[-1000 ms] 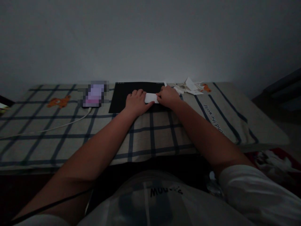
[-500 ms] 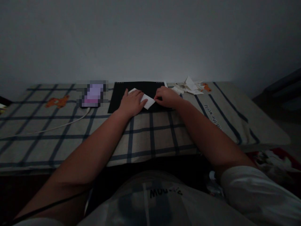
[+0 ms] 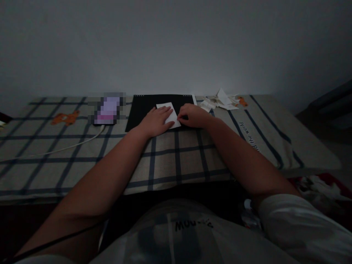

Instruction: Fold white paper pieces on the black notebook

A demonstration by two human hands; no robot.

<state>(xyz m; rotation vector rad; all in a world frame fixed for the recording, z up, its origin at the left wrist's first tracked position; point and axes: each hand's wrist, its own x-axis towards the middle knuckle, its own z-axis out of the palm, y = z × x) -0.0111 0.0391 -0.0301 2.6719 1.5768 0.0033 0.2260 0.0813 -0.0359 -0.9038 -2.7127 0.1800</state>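
Observation:
A small piece of white paper [image 3: 173, 118] lies on a black spiral-punched pad [image 3: 141, 106], turned slightly askew. My left hand [image 3: 157, 121] rests on the paper's left part, with fingers and thumb spread flat and hiding some of it. At the right edge of the paper is my right hand [image 3: 192, 115], its thumb and fingertips closed in a pinch on that edge. The fingertips themselves are small and dim.
A phone [image 3: 107, 110] with a white cable [image 3: 79, 143] lies left of the pad on the checked tablecloth [image 3: 165, 156]. Folded paper pieces [image 3: 224, 99] are heaped at the right. Below the table's right end, a red container [image 3: 331, 179] holds crumpled white stuff.
The paper has turned on the pad, so its right edge now slants beside my right hand. My left hand has shifted slightly over it, and my right fingertips have moved a little left.

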